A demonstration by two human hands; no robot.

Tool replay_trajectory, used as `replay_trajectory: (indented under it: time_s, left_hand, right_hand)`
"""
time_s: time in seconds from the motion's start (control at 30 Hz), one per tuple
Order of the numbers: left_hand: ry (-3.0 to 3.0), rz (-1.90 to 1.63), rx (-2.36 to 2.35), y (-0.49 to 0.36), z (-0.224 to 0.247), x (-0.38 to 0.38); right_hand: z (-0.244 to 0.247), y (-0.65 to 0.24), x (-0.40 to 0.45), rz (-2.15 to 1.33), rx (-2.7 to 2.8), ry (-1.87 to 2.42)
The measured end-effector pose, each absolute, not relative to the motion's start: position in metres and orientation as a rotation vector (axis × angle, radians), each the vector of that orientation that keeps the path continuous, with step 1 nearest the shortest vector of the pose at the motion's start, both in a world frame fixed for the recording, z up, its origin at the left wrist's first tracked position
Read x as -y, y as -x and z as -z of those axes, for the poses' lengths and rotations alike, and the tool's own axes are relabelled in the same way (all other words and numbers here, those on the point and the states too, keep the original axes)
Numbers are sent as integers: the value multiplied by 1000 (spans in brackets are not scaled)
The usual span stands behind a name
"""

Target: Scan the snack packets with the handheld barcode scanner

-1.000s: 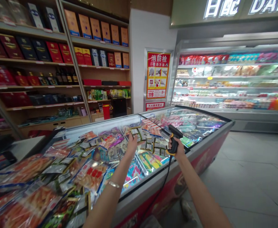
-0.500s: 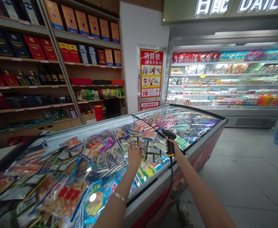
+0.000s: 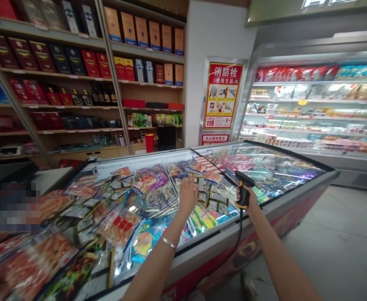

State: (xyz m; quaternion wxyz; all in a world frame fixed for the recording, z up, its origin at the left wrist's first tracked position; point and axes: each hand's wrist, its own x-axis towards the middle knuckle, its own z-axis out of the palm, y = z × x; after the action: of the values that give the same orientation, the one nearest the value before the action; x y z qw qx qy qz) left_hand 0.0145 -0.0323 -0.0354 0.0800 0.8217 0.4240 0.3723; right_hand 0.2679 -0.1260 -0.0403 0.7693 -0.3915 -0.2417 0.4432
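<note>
Over the chest freezer [image 3: 208, 240], my left hand [image 3: 189, 194] reaches forward with its fingers spread, close to small green and white packets [image 3: 217, 203]. Whether its fingertips touch a packet is hard to tell. A bracelet circles the left wrist. My right hand [image 3: 246, 200] is wrapped round the grip of a black and yellow handheld scanner [image 3: 243, 190], held above the freezer's near edge. The scanner's cable hangs down in front of the freezer. Yellow and green bags [image 3: 205, 217] lie below the left hand.
Bags of frozen food [image 3: 119, 223] are heaped at the left. Shelves of boxed goods [image 3: 139, 54] stand behind, beside a red and yellow poster [image 3: 223, 95]. A lit refrigerated display [image 3: 315, 102] is at the back right. Grey floor tiles [image 3: 337, 238] show at the right.
The view has turned left, so shelves and freezer sit further right in the picture. My left hand's fingers look more spread. My right hand still grips the scanner.
</note>
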Motion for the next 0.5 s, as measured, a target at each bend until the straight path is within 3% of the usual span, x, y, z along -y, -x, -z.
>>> replay_trajectory:
  time_s: [0.27,0.5]
  left_hand:
    - [-2366,-1458,-1498,123,-18,-17]
    - [-2320,-985,-1802,178,21,-49]
  right_hand:
    - [-17,-187,115,-1005,686,637]
    - [1,-43,40,-1415,749,592]
